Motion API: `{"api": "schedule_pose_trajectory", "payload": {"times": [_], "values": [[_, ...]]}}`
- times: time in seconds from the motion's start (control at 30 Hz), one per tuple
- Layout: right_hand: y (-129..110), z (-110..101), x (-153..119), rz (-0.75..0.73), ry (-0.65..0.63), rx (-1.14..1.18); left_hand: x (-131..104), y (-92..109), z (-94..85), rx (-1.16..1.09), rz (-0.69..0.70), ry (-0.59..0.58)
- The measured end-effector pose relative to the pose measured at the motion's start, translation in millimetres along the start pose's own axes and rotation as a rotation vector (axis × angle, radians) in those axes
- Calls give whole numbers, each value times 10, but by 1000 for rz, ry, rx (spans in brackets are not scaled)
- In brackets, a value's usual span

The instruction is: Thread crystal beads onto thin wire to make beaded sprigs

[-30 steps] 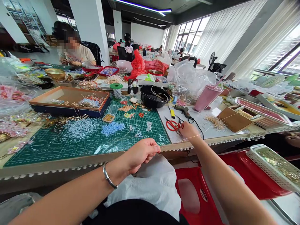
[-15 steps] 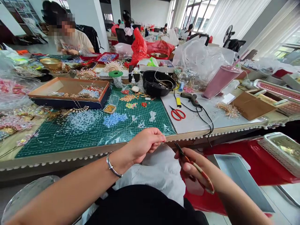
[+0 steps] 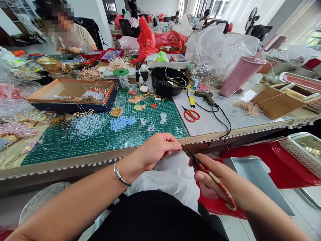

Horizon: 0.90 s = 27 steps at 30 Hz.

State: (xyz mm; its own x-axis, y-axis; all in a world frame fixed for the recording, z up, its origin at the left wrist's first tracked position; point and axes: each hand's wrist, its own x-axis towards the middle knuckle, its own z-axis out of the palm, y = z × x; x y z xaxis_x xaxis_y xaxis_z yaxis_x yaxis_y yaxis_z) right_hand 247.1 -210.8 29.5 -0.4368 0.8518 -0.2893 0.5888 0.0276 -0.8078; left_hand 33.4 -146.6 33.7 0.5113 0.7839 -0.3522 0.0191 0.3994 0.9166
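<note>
My left hand (image 3: 162, 149) is closed in a pinch above my lap, near the table's front edge. Whatever its fingertips hold is too small to make out. To the right, my right hand (image 3: 209, 169) is wrapped round a pair of pliers (image 3: 222, 190) with worn red-and-cream handles. Their dark jaws point up and left, toward my left fingertips, with a small gap between. White cloth (image 3: 173, 177) lies over my lap below both hands. On the green cutting mat (image 3: 82, 145) ahead are blue bead pieces (image 3: 122, 123) and a pile of clear beads (image 3: 87, 125).
Red-handled scissors (image 3: 192, 114) and a corded glue gun (image 3: 205, 97) lie on the white board. Behind the mat stand a black bowl (image 3: 168, 88) and a shallow box (image 3: 71, 102). A pink tumbler (image 3: 242, 75) leans at right. A co-worker (image 3: 72, 36) sits across the table.
The view has shifted slightly. My left hand stays pinched and my right hand keeps hold of the pliers, both almost in place near each other.
</note>
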Motion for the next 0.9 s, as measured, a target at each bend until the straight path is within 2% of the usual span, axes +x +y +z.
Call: {"api": "schedule_pose_trajectory", "payload": {"times": [0.13, 0.37, 0.6, 0.67, 0.77, 0.9], "values": [[31, -8, 41, 8, 41, -1, -3, -15, 28, 16, -12, -9], [-90, -32, 26, 84, 79, 17, -25, -24, 31, 56, -36, -36], [-10, 20, -6, 32, 183, -134, -20, -58, 38, 71, -35, -39], [4, 5, 48, 58, 226, -216, -17, -69, 26, 40, -39, -38], [103, -147, 292, 180, 368, -382, -30, -90, -9, -13, -35, -24], [300, -551, 772, 267, 557, -434, -115, -118, -82, -93, -24, -10]]}}
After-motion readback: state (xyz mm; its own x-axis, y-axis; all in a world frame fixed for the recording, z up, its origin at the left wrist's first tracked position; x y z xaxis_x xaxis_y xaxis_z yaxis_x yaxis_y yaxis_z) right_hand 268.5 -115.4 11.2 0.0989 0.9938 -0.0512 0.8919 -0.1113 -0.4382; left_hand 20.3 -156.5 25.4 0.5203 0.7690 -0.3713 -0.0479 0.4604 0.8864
